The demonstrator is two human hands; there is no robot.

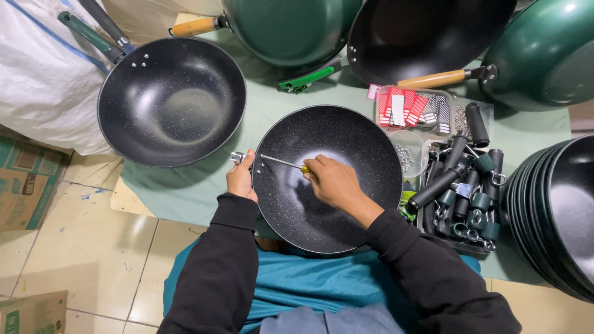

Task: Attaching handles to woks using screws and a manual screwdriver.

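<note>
Your right hand (pixel 334 180) reaches into the speckled black wok (pixel 328 179) in front of you, its fingers (pixel 314 167) curled tight around the yellow handle of a screwdriver (pixel 283 162), whose thin shaft runs left across the bowl toward the rim. Your left hand (pixel 241 178) sits just outside that rim, fingers closed on a small metal fitting (pixel 237 157) pressed against the wok's edge; it looks like a handle bracket, though it is too small to be sure. The wok rests on the green-covered surface (pixel 185 185) and partly over your lap. Just right of it a tray (pixel 458 192) holds black handles and metal parts, and a second black wok (pixel 170 102) lies to the upper left
</note>
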